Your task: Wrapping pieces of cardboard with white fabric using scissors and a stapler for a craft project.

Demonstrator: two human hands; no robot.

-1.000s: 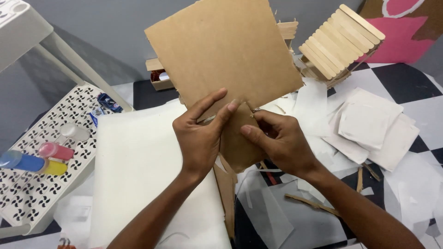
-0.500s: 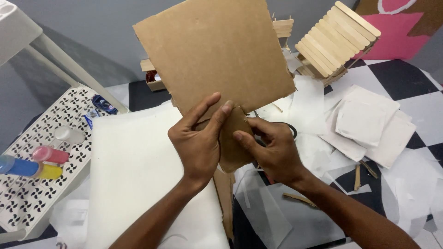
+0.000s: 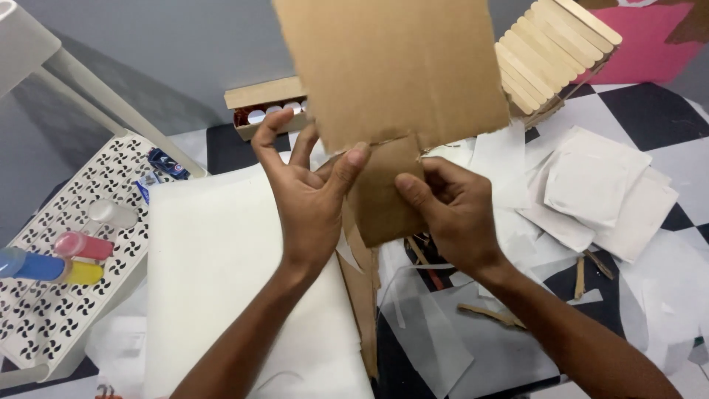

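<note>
Cardboard sheet (image 3: 391,70) pinched by left hand (image 3: 306,203), right hand (image 3: 450,210), box (image 3: 258,111) perhaps holding caps

A large sheet of plain brown cardboard (image 3: 391,66) is standing nearly upright above the littered table, its top running out of view. A narrower tab is hanging from its lower edge, ragged where the wide part is ending.

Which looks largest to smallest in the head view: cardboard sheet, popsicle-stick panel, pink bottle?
1. Cardboard sheet, though it is held nearest the camera, which inflates it.
2. Popsicle-stick panel.
3. Pink bottle.
</note>
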